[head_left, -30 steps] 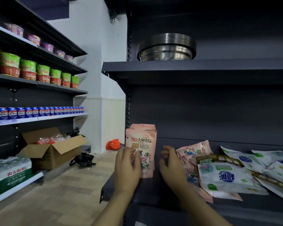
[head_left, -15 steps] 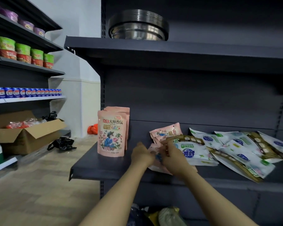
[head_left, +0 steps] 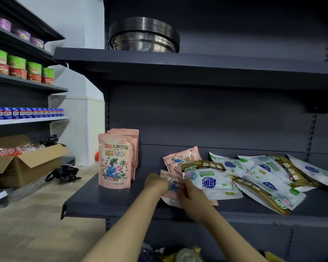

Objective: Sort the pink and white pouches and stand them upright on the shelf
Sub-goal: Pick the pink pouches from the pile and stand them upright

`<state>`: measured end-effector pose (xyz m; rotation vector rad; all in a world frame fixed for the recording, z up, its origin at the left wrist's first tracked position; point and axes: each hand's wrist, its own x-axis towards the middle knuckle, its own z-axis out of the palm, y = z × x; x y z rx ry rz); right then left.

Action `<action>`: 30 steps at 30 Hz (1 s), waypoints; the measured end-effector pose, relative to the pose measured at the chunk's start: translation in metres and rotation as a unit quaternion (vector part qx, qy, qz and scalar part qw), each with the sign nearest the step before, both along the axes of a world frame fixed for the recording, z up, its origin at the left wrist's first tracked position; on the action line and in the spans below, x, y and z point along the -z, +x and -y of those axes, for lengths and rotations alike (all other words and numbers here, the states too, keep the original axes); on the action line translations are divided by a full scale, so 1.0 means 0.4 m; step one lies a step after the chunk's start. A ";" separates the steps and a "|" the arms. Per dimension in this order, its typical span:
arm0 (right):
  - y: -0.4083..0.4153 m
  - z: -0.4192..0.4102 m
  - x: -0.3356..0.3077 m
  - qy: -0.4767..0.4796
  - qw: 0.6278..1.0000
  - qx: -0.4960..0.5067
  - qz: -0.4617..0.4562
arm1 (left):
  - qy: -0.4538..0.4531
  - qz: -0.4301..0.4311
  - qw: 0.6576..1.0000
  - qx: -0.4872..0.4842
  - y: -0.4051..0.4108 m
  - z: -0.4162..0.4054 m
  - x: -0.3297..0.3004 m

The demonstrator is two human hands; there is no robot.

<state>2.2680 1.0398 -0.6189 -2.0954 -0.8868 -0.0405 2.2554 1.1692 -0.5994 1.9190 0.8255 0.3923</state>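
Several pink pouches [head_left: 115, 161] stand upright in a row at the left end of the dark shelf [head_left: 102, 201]. More pink pouches [head_left: 180, 157] lie flat in a heap at the middle. White pouches [head_left: 214, 181] with gold tops lie scattered to the right. My left hand [head_left: 156, 183] and my right hand [head_left: 188, 191] both rest on a flat pink pouch [head_left: 170, 188] at the front of the heap, fingers closed on its edges. Most of that pouch is hidden by my hands.
A stack of steel bowls [head_left: 144, 35] sits on the shelf above. To the left, other shelves carry noodle cups [head_left: 17, 68] and blue cans [head_left: 27, 112]. An open cardboard box [head_left: 25, 163] and a black bag [head_left: 64, 173] lie on the floor.
My hands left the upright pink pouches and moved right to the flat heap, where they now grip a lying pink pouch. The view swung right.
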 end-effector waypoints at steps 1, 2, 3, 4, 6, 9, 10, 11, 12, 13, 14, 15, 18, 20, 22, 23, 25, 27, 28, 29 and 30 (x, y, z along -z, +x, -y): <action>0.003 0.001 0.002 0.007 1.000 -0.001 -0.007 | 0.025 0.003 1.000 0.002 -0.001 0.006 0.001; 0.005 0.000 0.003 0.013 1.000 -0.001 -0.015 | 0.055 0.012 0.998 0.001 -0.003 0.013 0.001; 0.006 -0.002 0.005 0.019 1.000 0.002 -0.021 | 0.096 0.020 0.995 0.000 -0.005 0.017 -0.001; 0.005 -0.006 0.007 0.027 0.999 0.005 -0.022 | 0.134 0.036 0.990 -0.004 -0.011 0.021 -0.006; 0.001 -0.015 0.013 0.060 0.998 0.019 -0.014 | 0.203 0.085 0.976 -0.012 -0.031 0.023 -0.017; -0.012 -0.032 0.018 0.126 0.991 0.044 -0.016 | 0.246 0.157 0.956 0.001 -0.059 0.003 -0.033; -0.016 -0.039 0.013 0.142 0.989 0.046 -0.026 | 0.253 0.177 0.951 0.012 -0.069 -0.003 -0.040; -0.019 -0.043 0.006 0.150 0.987 0.044 -0.038 | 0.263 0.196 0.944 0.027 -0.078 -0.006 -0.047; -0.020 -0.048 -0.002 0.157 0.985 0.041 -0.053 | 0.270 0.213 0.938 0.042 -0.085 -0.008 -0.054; -0.021 -0.054 -0.009 0.167 0.982 0.035 -0.075 | 0.276 0.229 0.932 0.057 -0.090 -0.008 -0.060; -0.020 -0.063 -0.015 0.180 0.977 0.030 -0.107 | 0.275 0.243 0.928 0.068 -0.091 -0.009 -0.064; -0.018 -0.073 -0.019 0.203 0.967 0.019 -0.155 | 0.269 0.259 0.925 0.074 -0.089 -0.011 -0.063; -0.002 -0.100 -0.044 0.319 0.880 -0.037 -0.350 | 0.235 0.313 0.918 0.066 -0.081 -0.020 -0.061; 0.017 -0.112 -0.076 0.347 0.836 -0.065 -0.419 | 0.222 0.348 0.909 0.049 -0.072 -0.032 -0.064; 0.034 -0.124 -0.110 0.340 0.834 -0.101 -0.423 | 0.238 0.366 0.899 0.038 -0.069 -0.047 -0.076; 0.042 -0.134 -0.123 0.336 0.837 -0.118 -0.415 | 0.261 0.365 0.893 0.029 -0.064 -0.056 -0.082; 0.065 -0.161 -0.133 0.336 0.847 -0.133 -0.389 | 0.305 0.334 0.892 0.007 -0.053 -0.072 -0.088; 0.098 -0.190 -0.131 0.365 0.850 -0.121 -0.361 | 0.298 0.278 0.913 -0.019 -0.029 -0.085 -0.083; 0.119 -0.201 -0.125 0.383 0.849 -0.109 -0.347 | 0.278 0.249 0.927 -0.031 -0.015 -0.091 -0.074; 0.141 -0.209 -0.119 0.393 0.851 -0.098 -0.334 | 0.257 0.229 0.938 -0.031 0.001 -0.097 -0.061; 0.162 -0.216 -0.112 0.391 0.859 -0.089 -0.319 | 0.235 0.221 0.946 -0.025 0.018 -0.100 -0.048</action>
